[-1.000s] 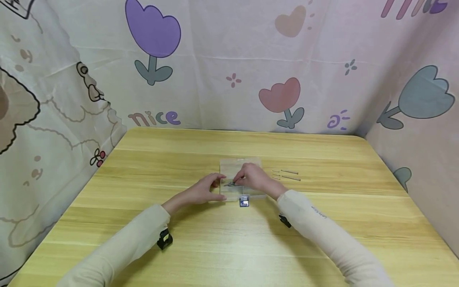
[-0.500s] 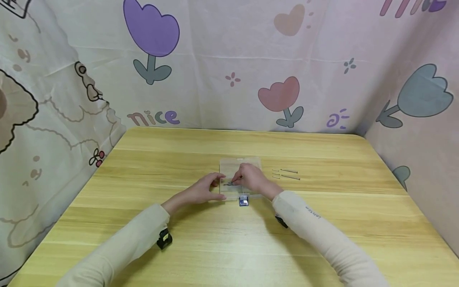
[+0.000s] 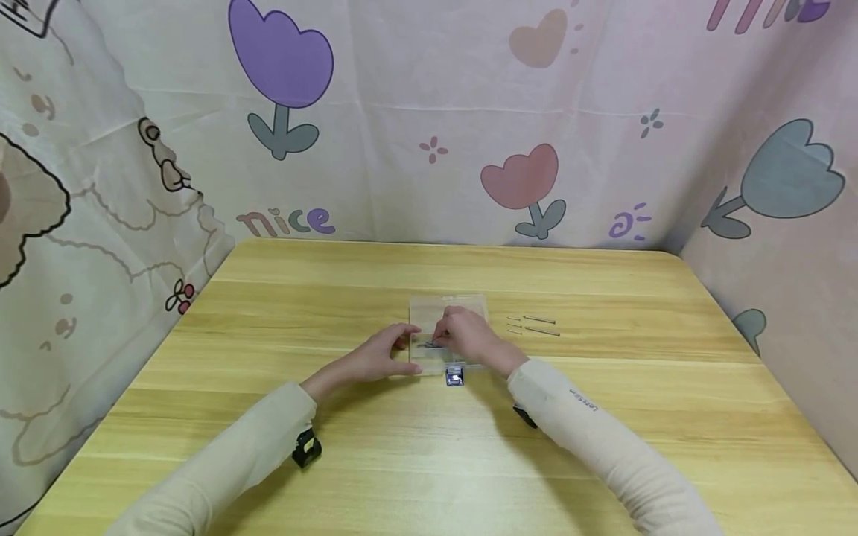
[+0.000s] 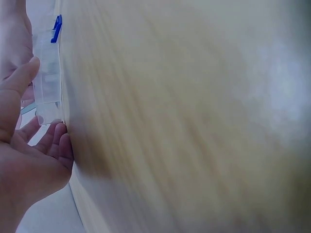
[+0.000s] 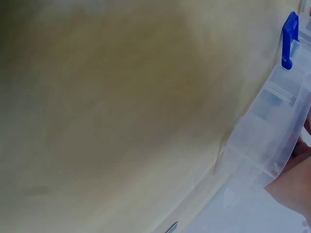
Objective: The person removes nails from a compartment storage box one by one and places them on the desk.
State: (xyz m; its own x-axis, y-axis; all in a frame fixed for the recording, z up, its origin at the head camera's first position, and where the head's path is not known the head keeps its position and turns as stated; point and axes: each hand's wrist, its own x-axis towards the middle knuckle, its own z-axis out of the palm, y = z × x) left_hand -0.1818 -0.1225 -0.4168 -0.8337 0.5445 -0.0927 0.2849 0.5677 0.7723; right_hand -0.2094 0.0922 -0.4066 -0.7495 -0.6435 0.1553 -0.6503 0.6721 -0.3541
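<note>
In the head view a clear plastic box (image 3: 424,364) lies on the table with its lid (image 3: 429,311) raised or folded back on the far side. A blue latch (image 3: 455,376) hangs at its near edge. My left hand (image 3: 375,356) grips the box's left end, thumb at the near corner and fingers at the far side. My right hand (image 3: 469,333) reaches into the left compartment, thumb and fingertips pinched together at small metal nails (image 3: 426,345). What exactly they pinch is mostly hidden. In the right wrist view the box (image 5: 260,131) partly hides a hand.
Several nails, long (image 3: 541,332) and short (image 3: 514,325), lie in rows on the wooden table (image 3: 415,454) right of the box. A printed cloth (image 3: 402,89) hangs behind the table and along both sides.
My right hand has shifted slightly left over the compartment, and its fingertips have moved a little among the nails. The left hand stays on the box.
</note>
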